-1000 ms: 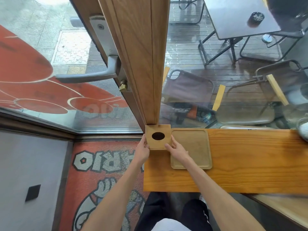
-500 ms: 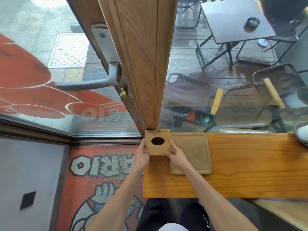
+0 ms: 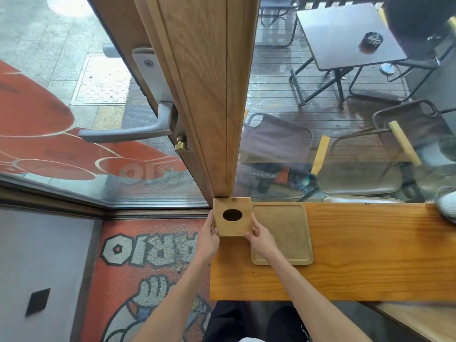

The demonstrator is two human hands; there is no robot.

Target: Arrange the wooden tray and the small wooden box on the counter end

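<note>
A small wooden box (image 3: 240, 226) with an oval hole in its top stands at the far left corner of the wooden counter (image 3: 357, 255), against the base of the wooden door post (image 3: 217, 95). My left hand (image 3: 206, 239) grips its left side and my right hand (image 3: 260, 239) grips its right near corner. A flat wooden tray (image 3: 287, 233) with a raised rim lies on the counter just right of the box; my right wrist covers its near left part.
A glass window runs along the counter's far edge, with chairs and a table outside. A white bowl (image 3: 447, 204) sits at the counter's far right. The door handle (image 3: 128, 133) juts left of the post. A red floor mat (image 3: 153, 280) lies below the counter's left end.
Both hands stay on the box, which keeps its place against the post beside the tray. The view has tilted slightly, so the counter sits lower in the frame.
</note>
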